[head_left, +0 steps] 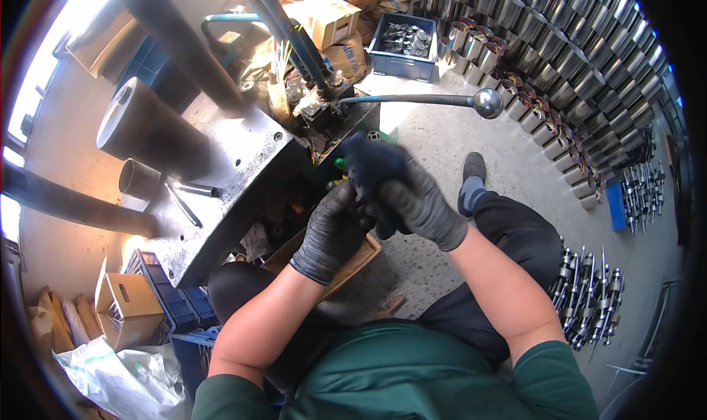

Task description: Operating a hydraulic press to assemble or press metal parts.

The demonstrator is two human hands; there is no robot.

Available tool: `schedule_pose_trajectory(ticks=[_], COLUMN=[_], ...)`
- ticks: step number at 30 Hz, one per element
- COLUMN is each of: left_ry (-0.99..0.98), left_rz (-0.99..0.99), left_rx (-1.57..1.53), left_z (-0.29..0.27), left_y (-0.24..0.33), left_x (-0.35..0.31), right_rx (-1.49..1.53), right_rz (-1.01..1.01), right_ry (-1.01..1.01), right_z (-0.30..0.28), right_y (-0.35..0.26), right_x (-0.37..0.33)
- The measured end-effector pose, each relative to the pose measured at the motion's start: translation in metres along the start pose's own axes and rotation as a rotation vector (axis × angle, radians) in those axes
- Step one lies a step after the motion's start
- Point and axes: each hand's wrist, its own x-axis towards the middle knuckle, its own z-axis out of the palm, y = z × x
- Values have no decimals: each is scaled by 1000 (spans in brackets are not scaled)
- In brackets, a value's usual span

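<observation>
Dark cloth point(375, 164): right hand point(423, 205) clamping fingers on it; left hand point(331, 227) meeting its edge, finger closure unclear; steady holding likely serving best.

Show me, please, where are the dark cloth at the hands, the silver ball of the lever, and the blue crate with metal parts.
Dark cloth point(373, 162): head view, on its upper folds.
Silver ball point(487, 103): head view, on its shiny middle.
Blue crate point(401, 66): head view, on its near wall.
</observation>
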Motion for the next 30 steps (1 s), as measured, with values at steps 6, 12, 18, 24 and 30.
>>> schedule_pose_trajectory(ticks=[6,12,18,24,30], left_ry=[-45,-101,-282,-131,-41], left_rz=[-112,-20,89,360,733], left_rx=[-47,205,521,801,1317], left_z=[-4,16,39,29,18], left_y=[-24,-15,12,19,14], left_x=[-1,-5,-18,-16,-7], right_rx=[17,109,-621,96,401], right_rz=[251,251,449,332,475], right_ry=[58,37,68,119,144], right_z=[0,-18,-36,-36,-25], right_y=[6,2,6,-6,7], right_x=[-8,8,9,5,-5])
